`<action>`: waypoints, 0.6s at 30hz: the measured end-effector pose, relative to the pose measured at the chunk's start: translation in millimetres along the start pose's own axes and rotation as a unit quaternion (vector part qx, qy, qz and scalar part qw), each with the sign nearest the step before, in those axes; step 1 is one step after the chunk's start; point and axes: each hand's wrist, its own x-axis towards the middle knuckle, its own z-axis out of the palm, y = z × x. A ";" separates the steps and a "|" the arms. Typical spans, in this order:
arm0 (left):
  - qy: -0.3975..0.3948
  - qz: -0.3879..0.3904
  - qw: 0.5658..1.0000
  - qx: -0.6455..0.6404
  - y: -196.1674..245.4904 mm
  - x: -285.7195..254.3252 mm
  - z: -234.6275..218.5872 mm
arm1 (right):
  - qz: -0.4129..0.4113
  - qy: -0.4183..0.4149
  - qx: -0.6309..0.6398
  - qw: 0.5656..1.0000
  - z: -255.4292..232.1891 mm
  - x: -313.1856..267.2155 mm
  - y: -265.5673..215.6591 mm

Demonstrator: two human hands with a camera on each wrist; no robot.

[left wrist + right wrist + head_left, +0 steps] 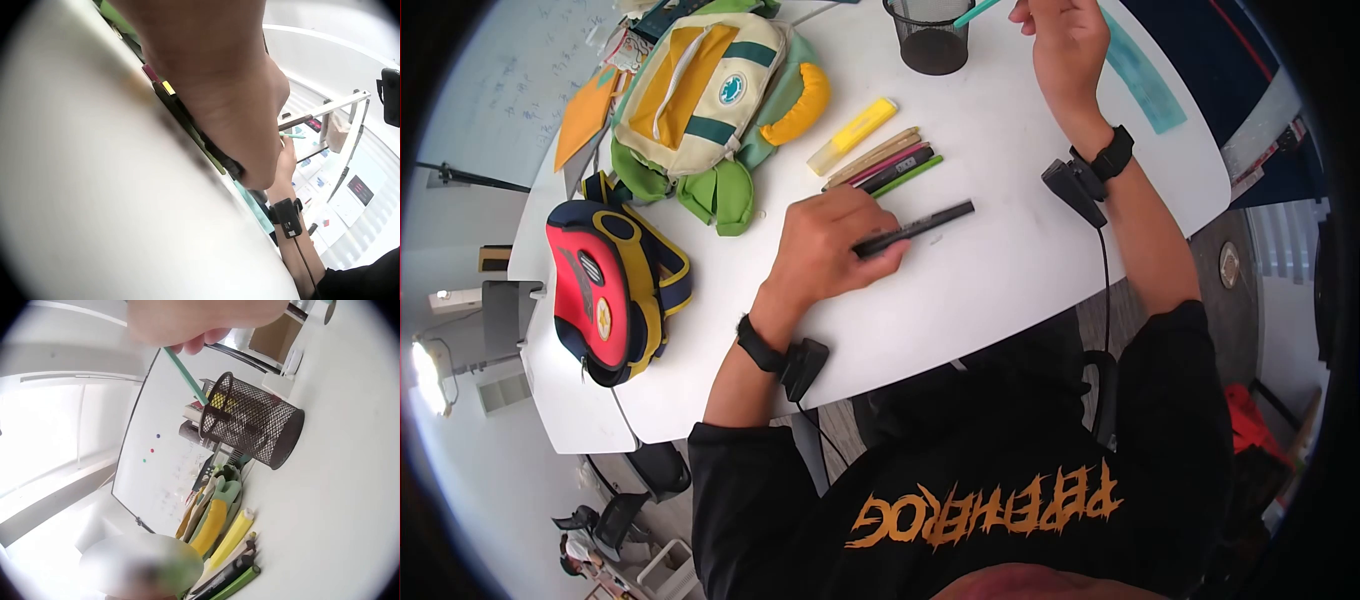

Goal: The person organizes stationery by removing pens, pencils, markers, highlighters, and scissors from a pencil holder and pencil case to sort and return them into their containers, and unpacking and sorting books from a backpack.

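My left hand (830,240) is low over the white table, gripping a black marker (935,217) between thumb and fingers; in the left wrist view, the hand hides most of it. Higher up at the right, my right hand (1072,50) pinches a thin teal pencil (186,375). The pencil's lower end slants to the rim of a black mesh pen cup (253,422), which stands upright at the table's far side. Just beyond the left hand lie a yellow highlighter (855,135), several pencils and pens (895,160), and a green pen (908,176).
At the left lie a cream and green bag (710,90) and a red and navy pencil case (605,290). A teal ruler-like strip (1145,75) lies near the right table edge. Cables hang from both wrist cameras (805,368).
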 end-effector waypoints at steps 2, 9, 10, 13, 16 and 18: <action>0.010 -0.036 0.999 -0.005 2.7 -2.9 0.5 | -0.013 0.018 0.023 0.999 1.1 -1.3 -1.7; 0.100 -0.104 0.989 0.024 2.1 -4.8 -0.8 | 0.000 -0.086 -0.143 0.986 -6.1 -3.3 14.8; 0.098 -0.107 0.989 0.023 2.2 -6.8 0.4 | 0.004 -0.086 -0.142 0.986 -3.5 -9.5 16.8; 0.174 -0.056 0.982 0.045 0.7 -3.3 0.3 | 0.040 -0.143 -0.137 0.979 5.1 -12.7 7.8; 0.231 -0.112 0.966 0.002 1.5 -7.5 5.3 | 0.171 -0.203 0.064 0.962 12.9 -15.5 27.2; 0.296 -0.133 0.946 -0.015 -4.5 -11.4 8.6 | 0.158 -0.239 0.011 0.958 11.3 -24.0 17.6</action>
